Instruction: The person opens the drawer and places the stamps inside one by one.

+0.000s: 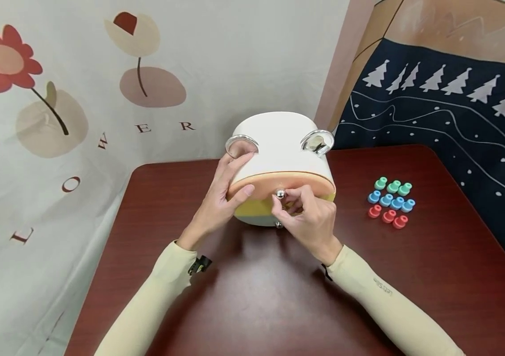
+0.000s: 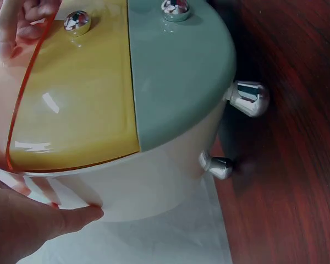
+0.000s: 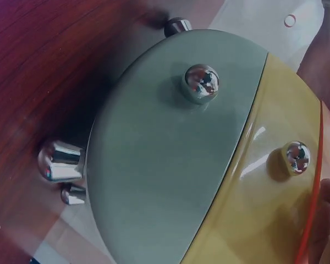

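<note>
A rounded white drawer box (image 1: 279, 138) with two chrome ear-like rings (image 1: 317, 142) stands on the table. Its front has peach, yellow (image 2: 82, 104) and green (image 3: 165, 143) drawers, each with a chrome knob. My left hand (image 1: 218, 195) holds the box's left side, thumb on the peach front (image 1: 261, 185) and fingers near the left ring. With thumb and forefinger, my right hand (image 1: 312, 215) pinches the peach drawer's knob (image 1: 280, 194). Below, the knobs on the yellow (image 3: 297, 158) and green (image 3: 201, 83) drawers are untouched. Chrome feet (image 2: 250, 99) show underneath.
To the right on the dark red table (image 1: 252, 296) stand several small pegs in rows: green (image 1: 393, 186), blue (image 1: 386, 200) and red (image 1: 389, 216). A flower-print curtain (image 1: 216, 59) hangs behind, with a dark tree-print cloth (image 1: 439, 113) at the right.
</note>
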Demonstrator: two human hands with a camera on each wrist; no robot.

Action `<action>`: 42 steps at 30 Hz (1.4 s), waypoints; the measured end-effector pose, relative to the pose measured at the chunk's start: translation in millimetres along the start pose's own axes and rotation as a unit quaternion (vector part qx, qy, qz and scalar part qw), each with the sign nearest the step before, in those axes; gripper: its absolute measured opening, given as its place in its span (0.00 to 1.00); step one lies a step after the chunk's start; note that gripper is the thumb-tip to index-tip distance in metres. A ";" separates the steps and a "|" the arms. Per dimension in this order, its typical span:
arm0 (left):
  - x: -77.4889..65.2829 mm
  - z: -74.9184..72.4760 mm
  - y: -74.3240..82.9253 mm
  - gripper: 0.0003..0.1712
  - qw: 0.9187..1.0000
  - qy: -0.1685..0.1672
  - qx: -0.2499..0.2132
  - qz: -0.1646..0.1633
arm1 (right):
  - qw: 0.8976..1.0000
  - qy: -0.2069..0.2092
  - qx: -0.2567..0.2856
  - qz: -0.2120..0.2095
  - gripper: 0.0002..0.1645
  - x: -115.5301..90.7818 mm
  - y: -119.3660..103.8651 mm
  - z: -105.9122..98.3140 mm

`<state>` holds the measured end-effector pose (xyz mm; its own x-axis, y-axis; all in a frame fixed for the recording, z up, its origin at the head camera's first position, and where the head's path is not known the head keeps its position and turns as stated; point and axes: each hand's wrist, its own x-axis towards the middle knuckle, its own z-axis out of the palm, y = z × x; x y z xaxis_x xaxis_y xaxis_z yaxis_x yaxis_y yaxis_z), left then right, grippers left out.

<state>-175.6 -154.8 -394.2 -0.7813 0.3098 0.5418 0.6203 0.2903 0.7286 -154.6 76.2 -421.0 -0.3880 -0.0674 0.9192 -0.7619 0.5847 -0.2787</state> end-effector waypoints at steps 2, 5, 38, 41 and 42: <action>-0.8 -1.1 1.2 0.35 1.000 0.001 -0.008 -0.001 | 1.000 0.002 -0.002 -0.008 0.14 -0.9 -0.5 -0.9; -1.6 -3.6 5.8 0.36 1.000 -0.005 -0.013 -0.013 | 1.000 0.001 -0.003 -0.016 0.15 -2.5 -2.8 -5.2; 5.7 -27.3 35.2 0.74 0.980 -0.184 0.049 -0.060 | 0.994 0.013 0.040 -0.105 0.15 -19.1 -36.1 -47.8; 5.4 -30.7 37.3 0.74 0.978 -0.192 0.047 -0.070 | 0.993 0.020 0.041 -0.110 0.15 -19.4 -38.1 -47.7; 5.9 -31.7 37.8 0.74 0.978 -0.194 0.047 -0.067 | 0.993 0.020 0.041 -0.111 0.15 -19.7 -38.7 -47.7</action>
<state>-159.0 -170.7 -350.2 -0.7824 0.5785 0.2306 0.5318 0.4279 0.7308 -92.7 93.5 -415.1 -0.1872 -0.1544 0.9701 -0.8664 0.4913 -0.0890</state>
